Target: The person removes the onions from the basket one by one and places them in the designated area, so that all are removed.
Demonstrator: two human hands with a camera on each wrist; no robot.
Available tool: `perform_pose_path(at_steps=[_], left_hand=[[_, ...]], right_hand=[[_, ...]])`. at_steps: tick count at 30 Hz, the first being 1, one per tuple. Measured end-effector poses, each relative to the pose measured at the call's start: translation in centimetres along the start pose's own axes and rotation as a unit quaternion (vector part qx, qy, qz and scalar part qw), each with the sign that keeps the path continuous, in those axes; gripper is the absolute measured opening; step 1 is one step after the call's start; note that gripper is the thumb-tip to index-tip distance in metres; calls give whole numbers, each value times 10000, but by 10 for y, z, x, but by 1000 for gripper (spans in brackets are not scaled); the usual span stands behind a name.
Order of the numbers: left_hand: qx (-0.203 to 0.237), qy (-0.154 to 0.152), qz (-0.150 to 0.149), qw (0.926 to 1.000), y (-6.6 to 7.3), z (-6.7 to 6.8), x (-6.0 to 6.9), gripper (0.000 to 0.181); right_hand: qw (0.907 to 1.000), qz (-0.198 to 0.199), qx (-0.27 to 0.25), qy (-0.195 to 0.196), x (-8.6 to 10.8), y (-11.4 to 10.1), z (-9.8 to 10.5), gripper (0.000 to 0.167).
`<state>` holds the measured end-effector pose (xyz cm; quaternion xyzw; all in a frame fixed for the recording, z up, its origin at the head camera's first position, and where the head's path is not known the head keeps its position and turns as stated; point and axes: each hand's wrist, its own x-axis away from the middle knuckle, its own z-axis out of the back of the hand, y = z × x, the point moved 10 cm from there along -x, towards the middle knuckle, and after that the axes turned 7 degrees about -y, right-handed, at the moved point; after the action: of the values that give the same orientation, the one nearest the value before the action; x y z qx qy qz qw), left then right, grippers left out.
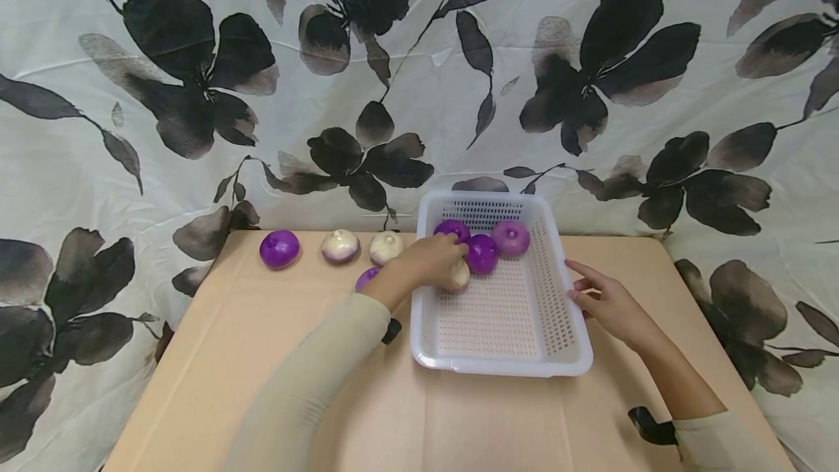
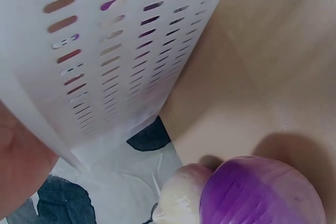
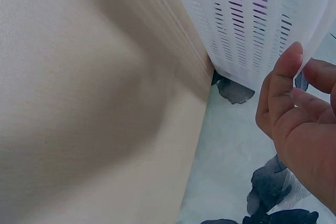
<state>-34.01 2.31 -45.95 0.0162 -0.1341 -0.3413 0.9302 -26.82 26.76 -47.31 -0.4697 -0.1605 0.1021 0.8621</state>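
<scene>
The white basket (image 1: 501,366) has slotted walls, also visible in the left wrist view (image 2: 105,77) and right wrist view (image 3: 247,24). Inside it, near the back, lie purple onions (image 1: 481,254) (image 1: 511,238) (image 1: 452,229). My left hand (image 1: 429,261) reaches over the left rim, its fingers curled round a pale onion (image 1: 459,277) that they partly hide. In the left wrist view only part of that hand (image 2: 21,166) shows. My right hand (image 1: 606,304) pinches the basket's right rim between thumb and fingers, seen closer in the right wrist view (image 3: 302,108).
On the tan table (image 1: 216,355), left of the basket, are a purple onion (image 1: 280,249), two pale onions (image 1: 340,246) (image 1: 385,247) and another purple onion (image 1: 367,279) partly behind my left forearm. A white cloth (image 1: 459,115) with dark flowers hangs behind the table.
</scene>
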Motion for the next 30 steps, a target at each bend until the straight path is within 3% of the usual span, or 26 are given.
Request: perform_pose_path(at_steps=[12,21,25,30], left_hand=[[-991,-408,205,9940,3,-14,-3,74],[-1766,-464,55,9832,13,-23,-8,73],[-1728,-467,79,9838,13,-22,-7,73],[-1210,-400,85,9918,12,-16,-5,78]], right_hand=[[10000,55,-31,-25,0,0,0,66],[10000,54,35,-26,0,0,-1,65],[10000,68,37,-29,0,0,0,65],[10000,81,28,-8,-1,-1,1,65]])
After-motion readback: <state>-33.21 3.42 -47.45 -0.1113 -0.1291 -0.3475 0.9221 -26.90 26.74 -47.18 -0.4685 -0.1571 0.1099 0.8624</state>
